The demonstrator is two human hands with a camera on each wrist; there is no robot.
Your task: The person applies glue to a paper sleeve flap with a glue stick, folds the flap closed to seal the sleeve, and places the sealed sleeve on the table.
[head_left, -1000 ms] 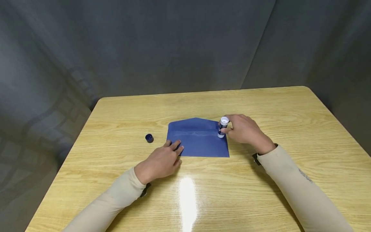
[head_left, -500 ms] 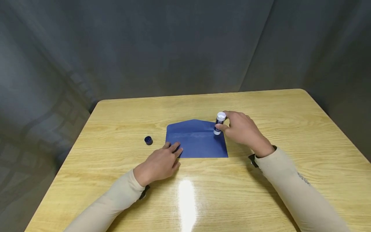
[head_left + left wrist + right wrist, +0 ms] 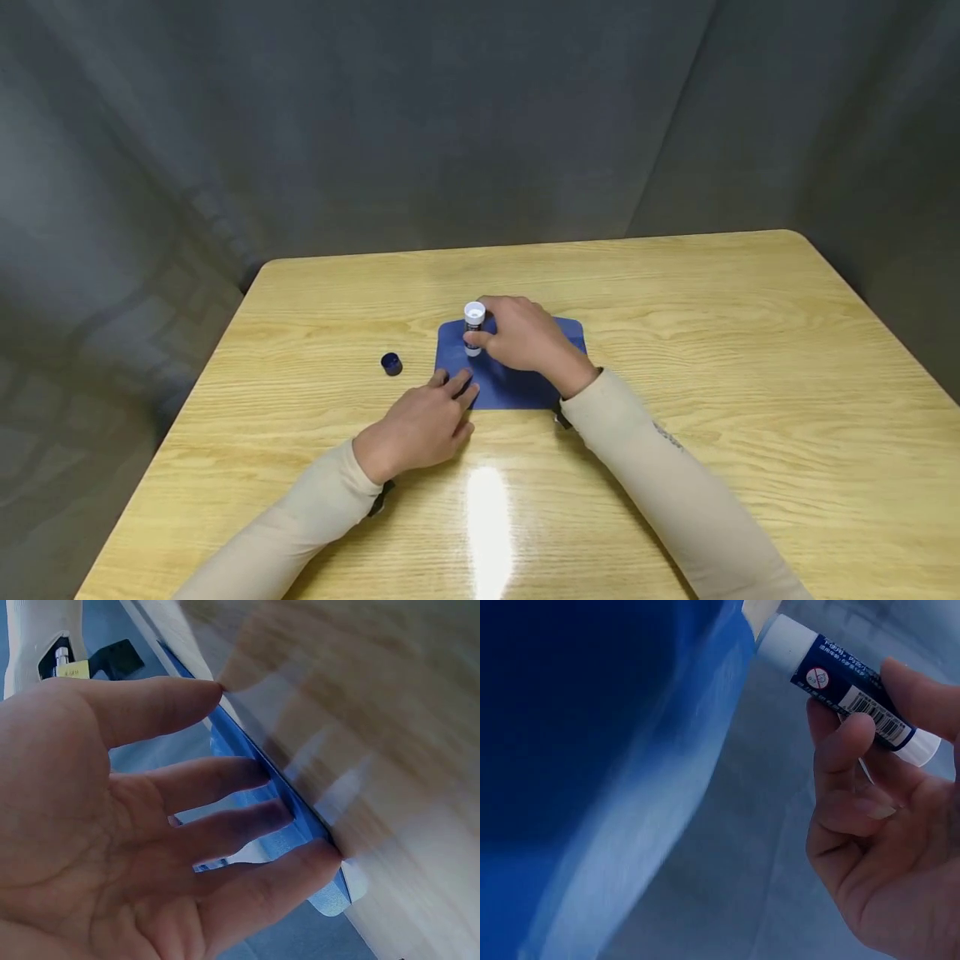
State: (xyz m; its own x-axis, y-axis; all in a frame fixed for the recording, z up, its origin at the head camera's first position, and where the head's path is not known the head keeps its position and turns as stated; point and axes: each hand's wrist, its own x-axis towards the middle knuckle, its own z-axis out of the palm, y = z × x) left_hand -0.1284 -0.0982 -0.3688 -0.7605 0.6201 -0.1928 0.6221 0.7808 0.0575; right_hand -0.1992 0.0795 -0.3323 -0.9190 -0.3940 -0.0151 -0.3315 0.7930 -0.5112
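Observation:
A blue envelope (image 3: 502, 393) lies on the table with its flap raised toward the far side. My right hand (image 3: 525, 337) pinches a glue stick (image 3: 473, 321), white at both ends with a dark blue label. In the head view the stick is upright over the left part of the envelope, near the flap; the right wrist view shows its barcode and thumb and fingers around the barrel (image 3: 855, 694). Fingers of my left hand (image 3: 420, 425) are spread, their tips resting on the envelope's lower left corner. My right hand hides part of the envelope.
A small dark blue cap (image 3: 392, 364) sits on the table left of the envelope. The wooden table (image 3: 712, 333) ends at a far edge, with grey curtains (image 3: 480, 125) behind it and at the sides.
My right hand has carried the glue stick leftward, from the envelope's right side to its left part. My left hand stays at the lower left corner.

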